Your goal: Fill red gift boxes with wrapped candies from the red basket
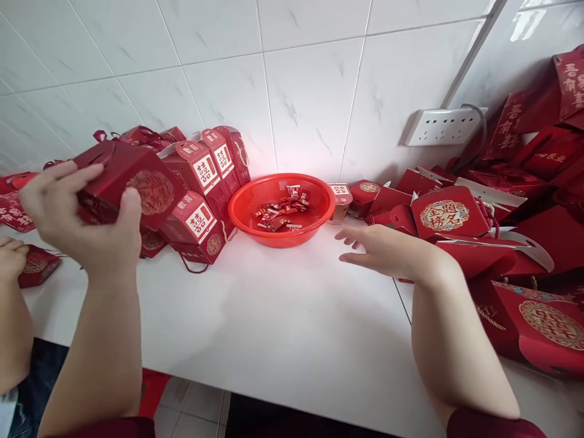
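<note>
- White counter (283,316): its front edge slants down from left to right along the bottom, the tiled wall (314,103) bounds its back, and a dark seam runs beside the right forearm.
- Open room lies before the red perforated basket (280,239), between the two forearms and reaching to the front edge.
- Left hand (89,228): thumb and fingers clamped around a red gift box (114,161), raised and tilted above the counter's left side, in front of the stacked boxes.
- Right hand (378,246): palm down, grip apart, thumb parted from the fingers, just right of the basket.
- The basket holds small wrapped candies (285,210).
- Double-happiness boxes (204,170) stand stacked close against the basket's left, blocking that side.
- A small box (340,207) stands at its right; beyond, a heaped pile of red boxes (449,210) crowds the right forearm.
- A wall socket (444,126) with a grey cable sits above that pile.
- Far left, a co-worker's hand (10,258) rests at another red box (39,267), near the left forearm.
</note>
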A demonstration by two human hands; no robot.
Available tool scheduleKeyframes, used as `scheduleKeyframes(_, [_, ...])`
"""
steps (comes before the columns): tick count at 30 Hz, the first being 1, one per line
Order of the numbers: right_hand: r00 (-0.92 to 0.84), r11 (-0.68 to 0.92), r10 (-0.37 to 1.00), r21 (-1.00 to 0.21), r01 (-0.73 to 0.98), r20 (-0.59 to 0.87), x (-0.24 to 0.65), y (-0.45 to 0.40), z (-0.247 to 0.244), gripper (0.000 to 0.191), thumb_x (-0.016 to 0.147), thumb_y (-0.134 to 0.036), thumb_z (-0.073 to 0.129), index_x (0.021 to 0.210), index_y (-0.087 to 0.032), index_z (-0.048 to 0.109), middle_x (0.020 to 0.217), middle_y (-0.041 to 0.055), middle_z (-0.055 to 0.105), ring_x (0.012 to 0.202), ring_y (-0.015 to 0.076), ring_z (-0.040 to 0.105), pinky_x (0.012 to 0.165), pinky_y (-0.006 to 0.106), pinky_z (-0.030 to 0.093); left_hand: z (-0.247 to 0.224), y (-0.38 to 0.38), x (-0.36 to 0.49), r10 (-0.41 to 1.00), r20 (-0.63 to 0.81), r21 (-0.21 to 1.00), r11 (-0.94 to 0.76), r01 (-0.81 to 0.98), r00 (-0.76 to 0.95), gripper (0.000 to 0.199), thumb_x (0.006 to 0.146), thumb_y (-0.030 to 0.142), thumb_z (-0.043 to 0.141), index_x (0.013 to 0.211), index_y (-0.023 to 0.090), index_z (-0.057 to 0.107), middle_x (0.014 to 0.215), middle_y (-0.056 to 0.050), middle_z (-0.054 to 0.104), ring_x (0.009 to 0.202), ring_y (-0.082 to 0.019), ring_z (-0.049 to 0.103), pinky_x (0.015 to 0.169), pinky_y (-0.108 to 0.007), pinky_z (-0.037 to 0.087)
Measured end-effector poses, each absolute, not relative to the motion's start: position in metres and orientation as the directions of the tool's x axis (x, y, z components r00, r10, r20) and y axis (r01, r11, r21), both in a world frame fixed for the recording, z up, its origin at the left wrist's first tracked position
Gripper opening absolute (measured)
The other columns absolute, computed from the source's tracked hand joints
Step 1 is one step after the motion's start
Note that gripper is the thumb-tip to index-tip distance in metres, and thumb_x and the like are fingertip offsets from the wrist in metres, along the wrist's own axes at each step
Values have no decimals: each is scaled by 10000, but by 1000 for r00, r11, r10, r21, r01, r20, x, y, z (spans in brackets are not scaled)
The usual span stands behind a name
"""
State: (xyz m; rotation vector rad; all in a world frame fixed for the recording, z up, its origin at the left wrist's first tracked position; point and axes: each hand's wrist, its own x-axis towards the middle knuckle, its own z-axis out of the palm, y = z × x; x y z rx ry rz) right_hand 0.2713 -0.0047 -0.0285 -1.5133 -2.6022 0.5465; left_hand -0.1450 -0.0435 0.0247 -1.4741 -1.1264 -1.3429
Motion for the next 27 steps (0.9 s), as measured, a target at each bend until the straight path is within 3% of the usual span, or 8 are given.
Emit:
scheduleKeyframes(9, [-495, 412, 855, -381, 828, -151, 266, -2, -31, 488, 907, -430, 564, 1335, -195, 572, 1223, 112, 675, 1051, 253, 664, 846, 346, 541, 4, 16, -164, 275, 954, 177, -198, 964, -119, 383, 854, 233, 689, 1171, 41, 593, 1275, -138, 451, 1249, -225, 469, 1098, -404, 375])
scheduleKeyframes(15, [-485, 409, 862, -362, 838, -148, 266, -1, -29, 493, 910, -422, 560, 1350, -198, 564, 1227, 111, 672, 1070, 263, 658, 841, 358, 545, -8, 22, -155, 351, 891, 311, -13, 950, -287, 420, 839, 285, 689, 1203, 118, 562, 1348, -135, 434, 1298, -243, 428, 1056, -440, 338])
scheduleKeyframes(22, [-478, 392, 865, -385, 836, -156, 263, -3, -29, 483, 912, -409, 562, 1343, -192, 571, 1276, 115, 649, 1046, 260, 670, 858, 354, 540, -24, 20, -157, 365, 922, 155, -39, 987, -130, 737, 831, 282, 695, 1425, 90, 302, 1502, -190, 233, 1440, -299, 209, 1177, -480, 195])
scheduleKeyframes(27, [-474, 385, 866, -397, 833, -155, 263, -3, -28, 496, 909, -408, 562, 1353, -187, 565, 1290, 121, 644, 1055, 263, 665, 868, 356, 537, -16, 20, -162, 356, 934, 71, -106, 992, -29, 645, 773, 206, 721, 1312, 104, 381, 1469, -181, 232, 1423, -282, 229, 1189, -477, 198])
